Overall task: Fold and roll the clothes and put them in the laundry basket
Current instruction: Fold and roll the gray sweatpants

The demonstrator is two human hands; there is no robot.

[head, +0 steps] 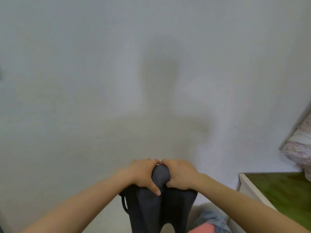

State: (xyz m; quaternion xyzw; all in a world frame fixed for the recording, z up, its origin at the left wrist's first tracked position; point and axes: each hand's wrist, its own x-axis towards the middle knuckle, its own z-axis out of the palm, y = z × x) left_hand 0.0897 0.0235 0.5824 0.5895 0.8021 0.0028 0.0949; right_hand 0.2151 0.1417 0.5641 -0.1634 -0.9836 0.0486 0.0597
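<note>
A dark grey garment [151, 204] hangs in the air in front of a pale wall, its top bunched into a rounded lump. My left hand [143, 175] grips that lump from the left, thumb pressed down across the cloth. My right hand [180, 175] grips it from the right, fingers curled around it. The two hands touch at the fingertips above the lump. The garment's lower part splits into two hanging halves that run off the bottom edge, with a thin strap loop at its left side. No laundry basket is in view.
A bed with a green cover [279, 194] and white frame stands at the lower right. Floral pink bedding [299, 148] lies at the right edge. Light blue [212, 219] and pink [205, 228] clothes lie below, beside the bed.
</note>
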